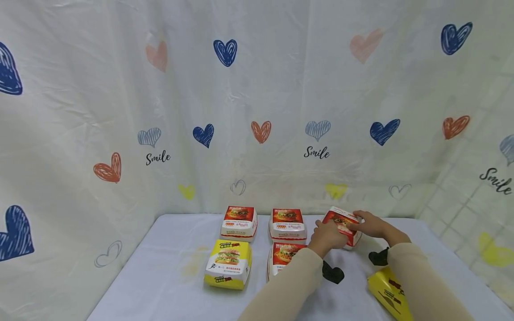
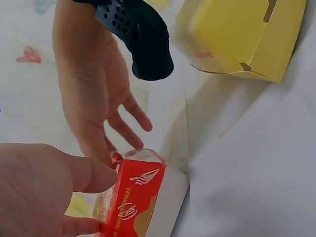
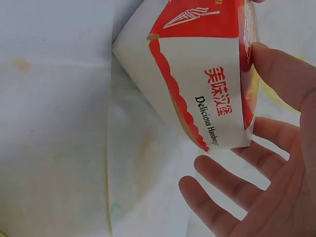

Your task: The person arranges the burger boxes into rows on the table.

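A red and white hamburger box (image 1: 341,219) sits at the back right of the table, turned at an angle to the other boxes. My left hand (image 1: 329,236) holds its near left side, with the thumb and a finger against the red printed edge in the left wrist view. From the other side my right hand (image 1: 371,224) grips it, thumb (image 3: 276,69) on the lid and index finger at a corner. The remaining right fingers are spread, off the box. In the right wrist view, its white side (image 3: 202,89) reads "Delicious Hamburger".
Two more red hamburger boxes, one left (image 1: 239,221) and one centre (image 1: 287,224), line the back. Another red box (image 1: 277,258) is partly behind my left sleeve. A yellow burger box (image 1: 228,264) stands front left; a yellow carton (image 1: 387,292) lies by my right sleeve. A heart-printed curtain (image 1: 257,89) hangs behind.
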Action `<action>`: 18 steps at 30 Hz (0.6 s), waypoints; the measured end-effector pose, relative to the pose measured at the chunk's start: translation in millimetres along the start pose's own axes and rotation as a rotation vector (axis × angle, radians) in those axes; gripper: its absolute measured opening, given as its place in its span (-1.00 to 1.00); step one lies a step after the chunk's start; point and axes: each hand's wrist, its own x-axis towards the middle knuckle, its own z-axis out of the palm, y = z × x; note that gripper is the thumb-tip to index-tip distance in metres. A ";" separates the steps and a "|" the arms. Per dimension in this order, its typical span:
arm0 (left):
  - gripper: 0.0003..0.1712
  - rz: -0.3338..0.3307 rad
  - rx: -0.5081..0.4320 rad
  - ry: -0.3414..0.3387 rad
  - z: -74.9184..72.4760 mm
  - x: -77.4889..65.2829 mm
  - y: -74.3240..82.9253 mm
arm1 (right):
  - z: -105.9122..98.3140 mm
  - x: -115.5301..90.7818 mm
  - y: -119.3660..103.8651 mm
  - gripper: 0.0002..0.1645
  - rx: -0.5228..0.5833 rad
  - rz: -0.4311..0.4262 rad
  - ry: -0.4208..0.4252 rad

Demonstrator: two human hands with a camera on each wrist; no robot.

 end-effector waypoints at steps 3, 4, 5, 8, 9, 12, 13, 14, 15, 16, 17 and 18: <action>-0.35 -0.002 -0.011 0.006 -0.1 0.3 -0.4 | -2.4 -2.1 -1.2 0.10 -0.032 -0.021 0.030; -0.34 -0.001 -0.011 0.009 -0.3 0.2 -0.4 | -3.3 -3.7 -2.7 0.07 -0.046 -0.030 0.042; -0.34 0.003 -0.010 0.015 -0.6 0.2 -0.4 | -4.3 -5.2 -4.4 0.03 -0.058 -0.035 0.050; -0.32 0.006 0.000 0.034 -0.2 1.1 -0.5 | -5.9 -9.1 -9.7 -0.13 -0.053 -0.027 0.064; -0.32 0.007 0.005 0.040 -0.1 1.1 -0.5 | -6.7 -10.4 -11.8 -0.18 -0.052 -0.026 0.064; -0.30 -0.003 0.006 0.048 0.6 1.9 -0.2 | -9.0 -14.1 -17.7 -0.29 -0.043 -0.011 0.055; -0.29 -0.008 0.006 0.050 0.7 2.1 0.1 | -9.4 -14.7 -18.9 -0.32 -0.044 -0.011 0.053; -0.29 -0.013 0.007 0.053 0.7 2.4 0.4 | -10.0 -15.3 -20.1 -0.35 -0.048 -0.011 0.051; -0.29 -0.018 0.006 0.054 0.5 2.6 0.7 | -10.4 -15.8 -21.0 -0.37 -0.053 -0.011 0.047; -0.28 -0.025 0.005 0.055 0.6 3.1 1.0 | -10.8 -16.2 -22.1 -0.39 -0.055 -0.010 0.047; -0.27 -0.032 0.005 0.056 0.7 3.7 1.2 | -11.3 -16.5 -22.9 -0.42 -0.056 -0.011 0.045; -0.26 -0.033 0.009 0.061 0.7 4.3 1.1 | -11.8 -17.1 -24.0 -0.44 -0.056 -0.014 0.047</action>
